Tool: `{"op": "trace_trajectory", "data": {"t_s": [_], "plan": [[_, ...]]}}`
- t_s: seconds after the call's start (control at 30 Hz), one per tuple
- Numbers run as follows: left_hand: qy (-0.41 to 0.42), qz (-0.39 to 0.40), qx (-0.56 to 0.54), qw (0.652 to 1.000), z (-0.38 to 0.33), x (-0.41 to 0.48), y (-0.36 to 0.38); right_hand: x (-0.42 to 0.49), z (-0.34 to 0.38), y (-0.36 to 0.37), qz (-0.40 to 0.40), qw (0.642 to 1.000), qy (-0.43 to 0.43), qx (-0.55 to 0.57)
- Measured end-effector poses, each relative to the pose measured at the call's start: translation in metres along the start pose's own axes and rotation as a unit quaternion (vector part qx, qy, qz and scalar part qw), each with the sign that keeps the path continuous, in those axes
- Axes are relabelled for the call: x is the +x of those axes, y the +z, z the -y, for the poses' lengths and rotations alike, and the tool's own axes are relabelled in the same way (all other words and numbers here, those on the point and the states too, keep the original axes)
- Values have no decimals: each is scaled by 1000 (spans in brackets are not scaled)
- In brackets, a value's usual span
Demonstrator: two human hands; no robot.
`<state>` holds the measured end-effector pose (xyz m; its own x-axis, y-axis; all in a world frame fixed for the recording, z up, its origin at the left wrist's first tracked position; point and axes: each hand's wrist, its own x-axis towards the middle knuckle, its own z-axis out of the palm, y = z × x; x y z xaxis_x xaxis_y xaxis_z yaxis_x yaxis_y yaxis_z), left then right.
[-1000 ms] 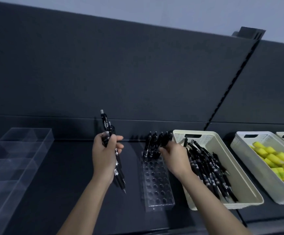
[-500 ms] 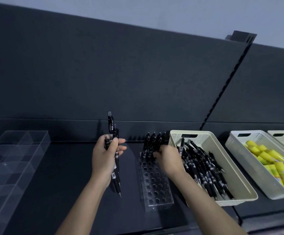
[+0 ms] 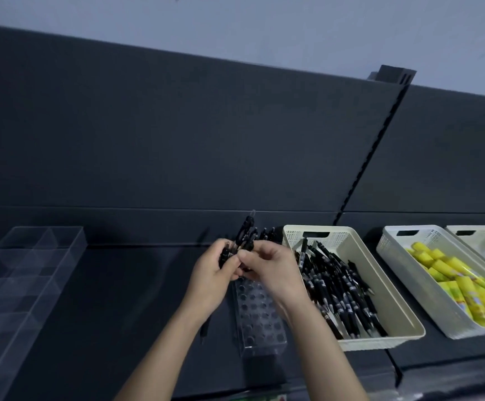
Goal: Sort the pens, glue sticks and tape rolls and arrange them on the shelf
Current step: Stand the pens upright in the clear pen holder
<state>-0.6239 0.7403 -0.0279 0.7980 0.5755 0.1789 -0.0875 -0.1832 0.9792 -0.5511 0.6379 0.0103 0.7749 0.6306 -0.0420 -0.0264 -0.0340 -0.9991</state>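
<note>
My left hand [image 3: 212, 280] grips a bundle of black pens [image 3: 244, 236] that stick up above the fingers. My right hand [image 3: 273, 270] meets it from the right, thumb and fingers pinching one pen of that bundle. Below both hands a clear pen holder [image 3: 257, 319] with rows of round holes stands on the dark shelf [image 3: 119, 299]; a few black pens [image 3: 268, 233] stand in its far rows. To the right, a cream basket [image 3: 360, 247] holds several loose black pens [image 3: 339, 290]. Further right, a white basket [image 3: 394, 256] holds yellow glue sticks [image 3: 452, 276].
A clear compartment organiser [image 3: 18, 282] sits at the left end of the shelf. A third basket [image 3: 484, 241] shows at the far right edge. The dark back panel [image 3: 177, 140] rises behind the shelf, with a slotted upright [image 3: 371, 149] between sections.
My right hand has left the pens standing in the holder and moved left to the bundle. My left hand has carried the bundle right, over the holder. The view has shifted.
</note>
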Motion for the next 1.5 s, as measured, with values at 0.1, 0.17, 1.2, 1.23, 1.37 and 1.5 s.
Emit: {"op": "trace_trajectory", "data": {"t_s": [0.1, 0.17, 1.2, 1.23, 1.37, 1.5], "plan": [[8, -14, 24, 1000, -1, -1, 7, -3, -3, -6, -35, 998, 8, 54], [13, -57, 47, 997, 1, -1, 9, -4, -7, -19, -65, 995, 12, 81], [-5, -134, 85, 987, 11, -12, 16, 42, -18, -64, -88, 873, -149, -456], [-2, -124, 90, 988, 10, -12, 16, 36, -15, -65, -125, 885, -162, -418], [28, -58, 133, 989, 5, -8, 22, 19, 2, -42, -39, 984, -90, -151], [59, -31, 166, 984, 4, -5, 25, 15, 11, -29, 12, 999, -39, 14]]}}
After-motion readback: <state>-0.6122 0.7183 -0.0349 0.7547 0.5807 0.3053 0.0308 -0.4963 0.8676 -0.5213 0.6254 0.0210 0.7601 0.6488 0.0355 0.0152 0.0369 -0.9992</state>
